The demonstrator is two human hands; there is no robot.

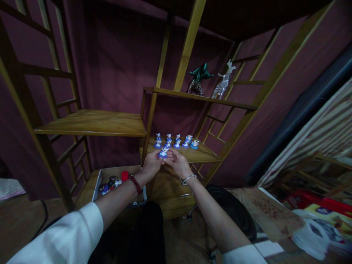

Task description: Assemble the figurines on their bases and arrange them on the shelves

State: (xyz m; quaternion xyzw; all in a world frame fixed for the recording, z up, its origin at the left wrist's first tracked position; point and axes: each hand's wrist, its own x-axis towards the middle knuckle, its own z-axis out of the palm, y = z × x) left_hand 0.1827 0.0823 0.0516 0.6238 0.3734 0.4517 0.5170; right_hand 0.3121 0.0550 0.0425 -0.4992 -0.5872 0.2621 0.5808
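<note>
White-sleeved left hand [151, 164] and right hand [177, 163] pinch one glossy blue-based figurine [163, 152], grips clamped, above wooden shelf [198, 154].

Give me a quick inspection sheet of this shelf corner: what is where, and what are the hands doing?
Surface: wooden shelf, part of a stepped wooden rack.
Job's things: small figurine on a blue base, held between both hands; row of five like figurines behind it on the shelf.
Clutter: open box of small toys on the lower level; green ornament and clear glass ornament on the upper shelf.
Fingers: left hand and right hand both closed on the figurine.
Cables: dark cable on the floor at left.
Surroundings: dark red wall, striped fabric at right.
</note>
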